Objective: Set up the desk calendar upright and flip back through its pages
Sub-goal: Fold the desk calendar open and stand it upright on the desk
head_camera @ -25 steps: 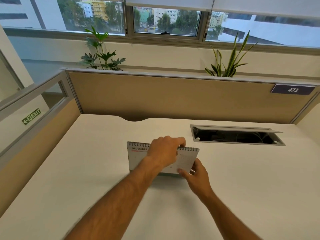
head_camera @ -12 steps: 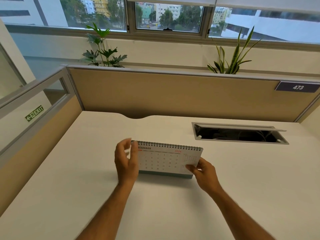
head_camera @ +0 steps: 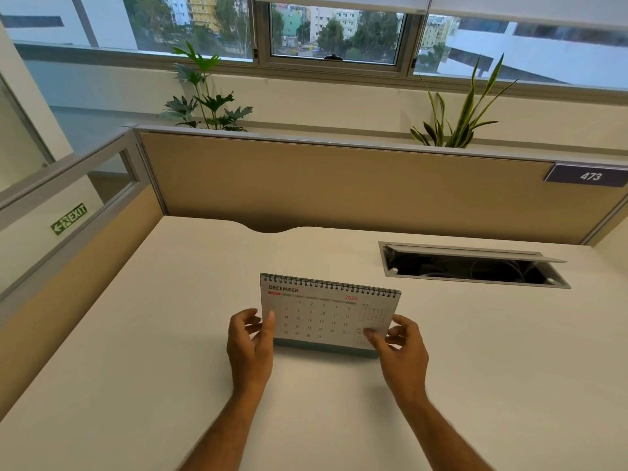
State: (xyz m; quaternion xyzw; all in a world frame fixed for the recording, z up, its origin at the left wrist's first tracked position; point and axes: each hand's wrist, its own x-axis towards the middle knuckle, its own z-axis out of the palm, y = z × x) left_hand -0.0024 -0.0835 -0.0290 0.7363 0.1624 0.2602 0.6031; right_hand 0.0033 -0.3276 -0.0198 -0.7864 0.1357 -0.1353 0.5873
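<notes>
A spiral-bound desk calendar (head_camera: 323, 311) stands upright on the white desk (head_camera: 170, 334), its December 2026 page facing me and its grey base on the surface. My left hand (head_camera: 249, 345) holds the calendar's lower left edge, thumb on the front of the page and fingers behind. At the lower right corner my right hand (head_camera: 401, 351) pinches the page, thumb on its front. Both forearms reach in from the bottom of the view.
An open cable hatch (head_camera: 472, 265) with its lid raised is sunk into the desk behind and right of the calendar. A tan partition (head_camera: 339, 188) with a "473" plate (head_camera: 589, 176) closes the back; another partition runs along the left. Two plants stand behind it.
My left hand has left the calendar's top spiral edge and come down to its lower left edge. The December page now faces me in full. My right hand stays at the lower right corner.
</notes>
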